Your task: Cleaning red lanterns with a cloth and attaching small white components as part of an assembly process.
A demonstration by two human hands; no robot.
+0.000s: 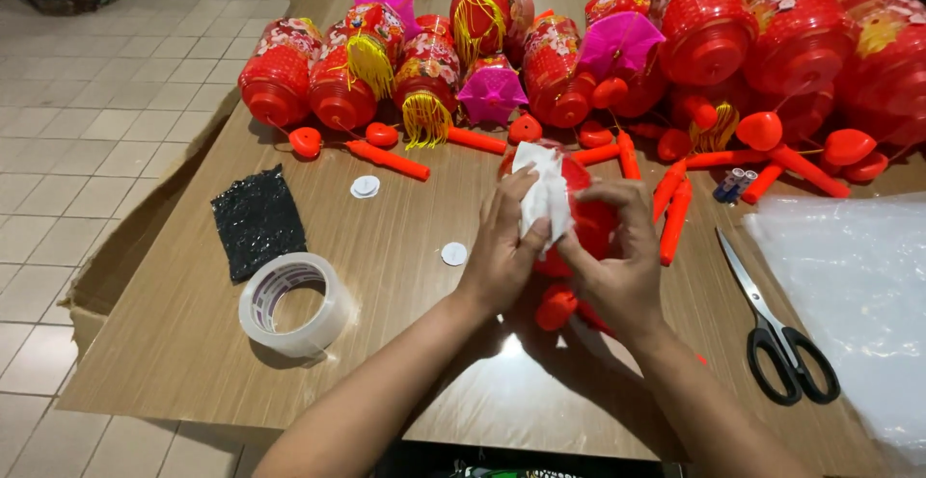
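My left hand (502, 246) and my right hand (622, 261) meet over a red plastic lantern (590, 219) at the middle of the wooden table (386, 246). Both hands pinch a crumpled white tissue (542, 189) that lies against the lantern's top. A red heart-shaped piece (557, 306) on a cord hangs just below my hands. Most of the lantern's body is hidden by my fingers.
Several red lanterns (338, 82) with yellow tassels and pink star pieces (492, 92) crowd the table's far side, with orange-red handle sticks (386, 160) before them. A roll of clear tape (294, 304) and a black pad (256, 219) lie left; scissors (772, 319), batteries (733, 184) and a plastic sheet (849, 285) lie right.
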